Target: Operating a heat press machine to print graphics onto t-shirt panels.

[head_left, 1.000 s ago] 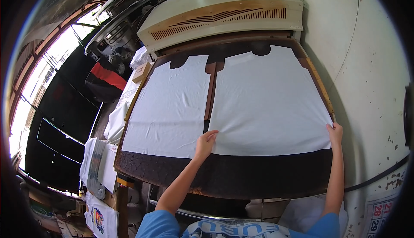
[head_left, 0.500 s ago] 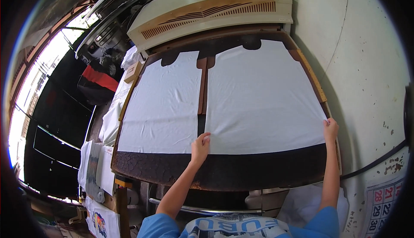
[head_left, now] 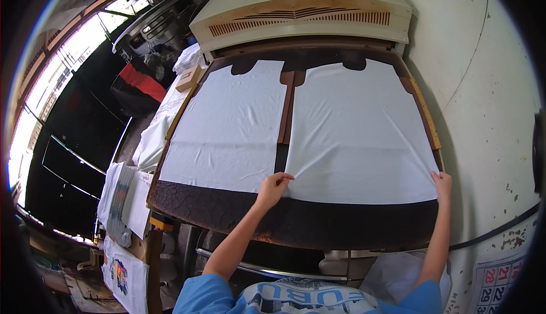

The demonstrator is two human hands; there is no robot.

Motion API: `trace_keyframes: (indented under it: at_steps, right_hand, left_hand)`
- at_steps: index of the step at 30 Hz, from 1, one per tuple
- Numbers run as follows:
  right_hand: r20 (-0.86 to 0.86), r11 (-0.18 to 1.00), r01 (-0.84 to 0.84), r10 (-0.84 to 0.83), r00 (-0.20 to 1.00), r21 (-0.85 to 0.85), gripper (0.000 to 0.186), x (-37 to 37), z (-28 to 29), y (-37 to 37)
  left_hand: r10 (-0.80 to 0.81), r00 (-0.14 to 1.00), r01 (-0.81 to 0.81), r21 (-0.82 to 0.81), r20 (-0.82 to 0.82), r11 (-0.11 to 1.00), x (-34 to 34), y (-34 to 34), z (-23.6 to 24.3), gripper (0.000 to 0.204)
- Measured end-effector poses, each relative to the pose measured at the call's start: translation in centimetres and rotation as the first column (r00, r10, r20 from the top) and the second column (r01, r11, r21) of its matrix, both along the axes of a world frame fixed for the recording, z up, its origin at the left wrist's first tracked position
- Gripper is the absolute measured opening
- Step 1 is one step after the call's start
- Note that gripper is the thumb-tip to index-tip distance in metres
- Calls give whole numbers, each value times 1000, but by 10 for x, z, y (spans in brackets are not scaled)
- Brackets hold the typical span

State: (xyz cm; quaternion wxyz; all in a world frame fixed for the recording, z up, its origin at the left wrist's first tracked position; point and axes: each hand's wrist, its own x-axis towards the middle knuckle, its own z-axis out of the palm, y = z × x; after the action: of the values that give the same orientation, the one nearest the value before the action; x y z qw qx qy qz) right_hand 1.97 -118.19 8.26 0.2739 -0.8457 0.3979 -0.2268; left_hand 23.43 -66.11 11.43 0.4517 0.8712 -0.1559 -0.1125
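Observation:
Two white shirt-shaped fabric panels lie side by side on a dark, worn board, a left panel (head_left: 227,126) and a right panel (head_left: 364,138). My left hand (head_left: 274,189) is closed in a pinch on the lower left corner of the right panel, and creases fan out from it. At that panel's lower right corner, my right hand (head_left: 443,185) pinches the fabric edge, where a long diagonal fold runs up into the cloth. Both panels have curved neck cut-outs at their far ends. Neither hand touches the left panel.
A cream machine hood (head_left: 301,7) with a slotted vent spans the board's far end. The dark board (head_left: 227,203) has a cracked near edge. White cloths (head_left: 156,135) and a small cardboard box (head_left: 189,78) lie at left. A pale wall (head_left: 478,115) stands close on the right.
The whole view has shifted, so the board sits further right. Creases at both lower corners of the right panel are longer and sharper. Both hands remain at those corners.

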Motion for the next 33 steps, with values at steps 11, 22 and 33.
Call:
trace_keyframes:
  at_steps: [11, 22, 33]
  right_hand:
    - [604, 820, -343, -4, 797, 458, 42, -3, 221, 2]
    - [967, 698, -715, 152, 203, 40, 22, 191, 367, -36]
    - [820, 749, -552, 20, 571, 366, 33, 178, 252, -50]
  left_hand:
    - [-471, 855, 189, -714, -218, 674, 57, 30, 190, 17]
    - [123, 960, 236, -962, 252, 135, 229, -69, 337, 28]
    - [163, 980, 28, -883, 118, 468, 203, -55, 197, 22]
